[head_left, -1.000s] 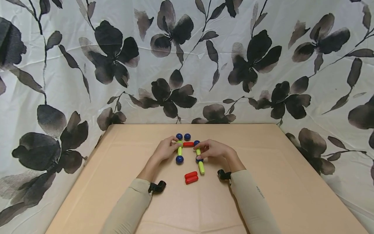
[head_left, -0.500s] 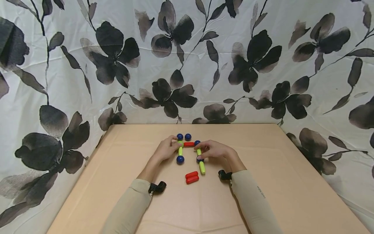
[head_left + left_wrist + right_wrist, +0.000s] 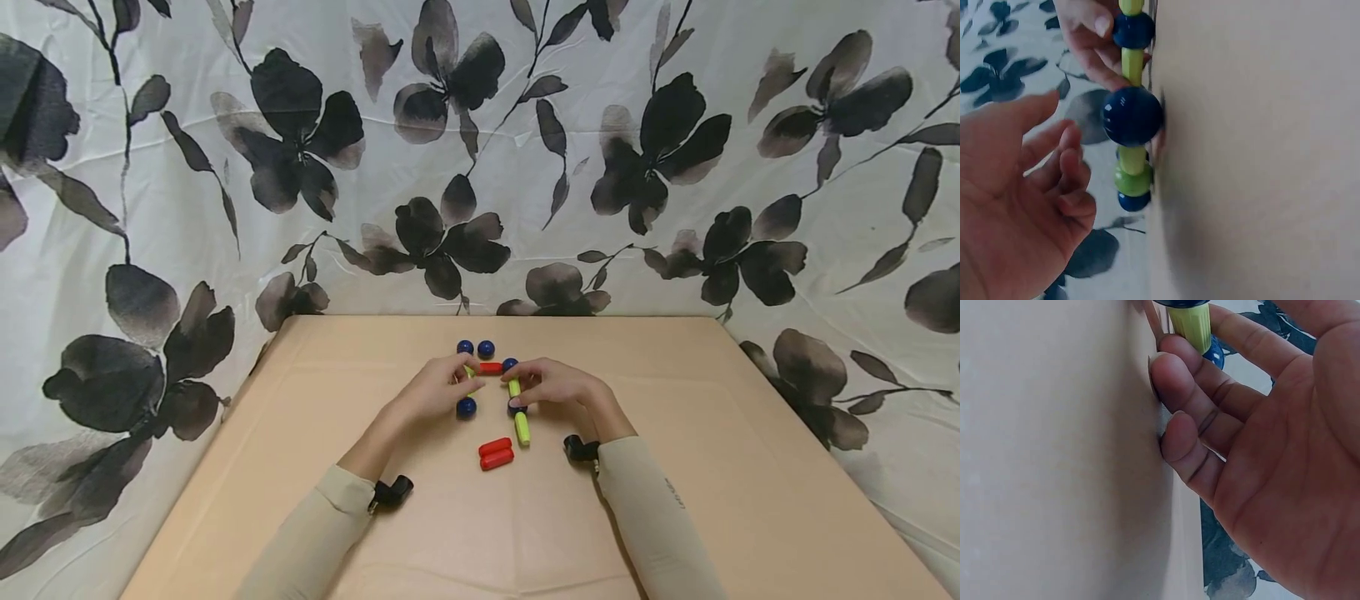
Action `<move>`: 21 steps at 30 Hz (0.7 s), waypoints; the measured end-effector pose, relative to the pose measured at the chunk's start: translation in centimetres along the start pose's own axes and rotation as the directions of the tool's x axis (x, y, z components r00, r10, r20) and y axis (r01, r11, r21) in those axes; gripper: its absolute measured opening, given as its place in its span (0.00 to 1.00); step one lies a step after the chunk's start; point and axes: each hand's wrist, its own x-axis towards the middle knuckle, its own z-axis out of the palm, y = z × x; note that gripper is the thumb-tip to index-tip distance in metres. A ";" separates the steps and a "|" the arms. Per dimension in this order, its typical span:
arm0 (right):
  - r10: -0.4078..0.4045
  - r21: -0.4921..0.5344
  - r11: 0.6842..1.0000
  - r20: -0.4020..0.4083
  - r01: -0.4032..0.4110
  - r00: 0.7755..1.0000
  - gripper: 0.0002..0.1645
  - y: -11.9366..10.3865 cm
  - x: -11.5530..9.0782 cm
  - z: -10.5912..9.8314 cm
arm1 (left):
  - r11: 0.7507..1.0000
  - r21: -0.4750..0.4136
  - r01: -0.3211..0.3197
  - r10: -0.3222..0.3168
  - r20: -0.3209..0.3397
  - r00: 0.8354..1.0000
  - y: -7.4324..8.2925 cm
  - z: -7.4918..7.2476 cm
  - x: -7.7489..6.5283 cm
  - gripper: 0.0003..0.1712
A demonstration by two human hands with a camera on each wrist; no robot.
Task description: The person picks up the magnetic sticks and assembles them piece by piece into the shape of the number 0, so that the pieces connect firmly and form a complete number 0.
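"Where are the hands?"

"Mid-frame, facing each other. The left hand (image 3: 431,390) has relaxed, lightly bent fingers and holds nothing; the left wrist view shows a gap between them and the near blue ball (image 3: 1134,117)."

"And the right hand (image 3: 562,387)?"

"Its thumb and index finger grip the green stick (image 3: 514,388) at its ends, just right of centre. The lower green stick (image 3: 522,430) runs on below."

"Edges?"

"The table (image 3: 690,383) has its far edge across mid-frame; the rear blue balls (image 3: 486,349) lie just short of it."

"Room to move?"

"Tabletop stretches wide beyond both sleeves (image 3: 660,508) to the slanting side edges. Between the forearms, lower centre, lie the paired red bars (image 3: 497,460)."
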 end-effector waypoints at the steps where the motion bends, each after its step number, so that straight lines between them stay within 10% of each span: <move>1: -0.002 0.002 1.000 -0.002 0.002 1.000 0.29 0.0 0.0 0.0 | 1.000 0.020 -0.019 0.018 0.033 0.999 0.4 0.1 -0.2 0.20; 10: 0.002 0.008 1.000 -0.001 -0.002 1.000 0.28 -0.1 -0.3 -0.1 | 0.982 0.134 -0.130 0.084 0.305 0.949 2.6 0.8 -2.3 0.17; 21: -0.006 -0.005 1.000 0.001 0.006 1.000 0.28 0.0 -0.3 0.0 | 0.970 0.195 -0.142 0.063 0.363 0.930 3.4 2.5 -3.1 0.13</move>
